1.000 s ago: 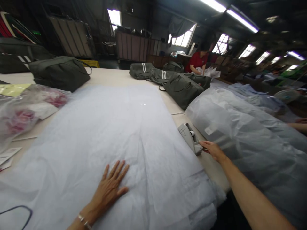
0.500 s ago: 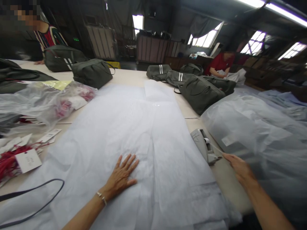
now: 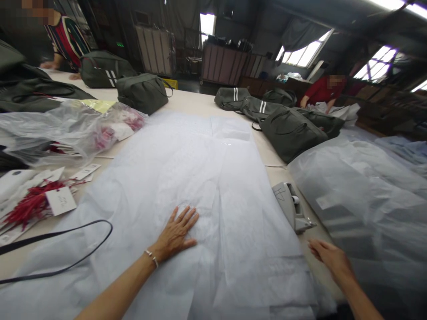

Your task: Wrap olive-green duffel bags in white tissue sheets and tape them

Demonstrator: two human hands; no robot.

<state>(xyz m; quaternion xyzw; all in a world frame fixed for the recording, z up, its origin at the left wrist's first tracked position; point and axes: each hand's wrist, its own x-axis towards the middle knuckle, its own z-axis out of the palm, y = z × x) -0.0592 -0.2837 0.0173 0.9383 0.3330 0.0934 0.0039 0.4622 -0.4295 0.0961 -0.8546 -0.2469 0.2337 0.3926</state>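
Note:
My left hand (image 3: 176, 233) lies flat with fingers spread on a stack of translucent white plastic bags (image 3: 173, 178), pressing on its middle. My right hand (image 3: 330, 258) is closed in a pinch to the right of the stack. A piece of clear tape seems to be at its fingertips, mostly too small to make out. Just beyond that hand stands a grey tape dispenser (image 3: 288, 206) with handwritten marks on its side, apart from the fingers.
Dark green bags (image 3: 293, 133) sit at the far right, others (image 3: 143, 93) at the far left. Red-stringed tags (image 3: 62, 200) and a dark strap (image 3: 83, 226) lie left. A large plastic-wrapped bundle (image 3: 367, 191) bulges at right. Two people work across the table.
My right hand has drawn away from the tape dispenser, and the strip that ran between them no longer shows. My left hand stays flat on the plastic bags. The view has shifted slightly left.

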